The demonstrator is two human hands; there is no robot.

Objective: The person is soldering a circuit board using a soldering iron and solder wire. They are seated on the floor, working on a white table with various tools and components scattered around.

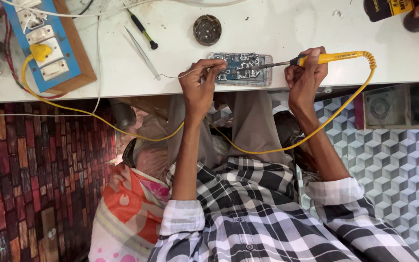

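- Opened phone [240, 69] lies flat near the front edge of the white surface [287, 29], back cover off; blue circuit board and metal shields exposed inside a pale, clear-looking frame.
- Right hand [305, 73], grip clamped around the yellow handle of a soldering iron [316, 59]; the dark metal tip points left and meets the board near its middle.
- Left hand [201, 82], grip pinched together on a thin solder wire [173, 76], fingertips resting at the phone's left edge; the wire's loose end trails left across the surface.
- Yellow cord [248, 150] leaves the iron's tail, loops down below the surface edge across the person's lap, then rises left to a yellow plug [40, 51] seated in a blue switchboard on a wooden base [49, 43].
- Just left of the phone: metal tweezers [141, 53] lying slantwise, a small screwdriver with black and green handle [142, 30] above them. A round dark tin [207, 29] sits behind the phone, apart from it.
- Far right corner: a yellow-and-black object and a red-brown item, both cut off by the frame; kind cannot be told.
- Nothing lies between the hands and the board; both forearms reach up from checked, rolled sleeves [248, 213].
- Patterned orange-and-white cloth [127, 208] beside the left knee.
- Floor: brick-pattern covering [40, 179] to the left, grey cube-pattern flooring [398, 165] to the right.
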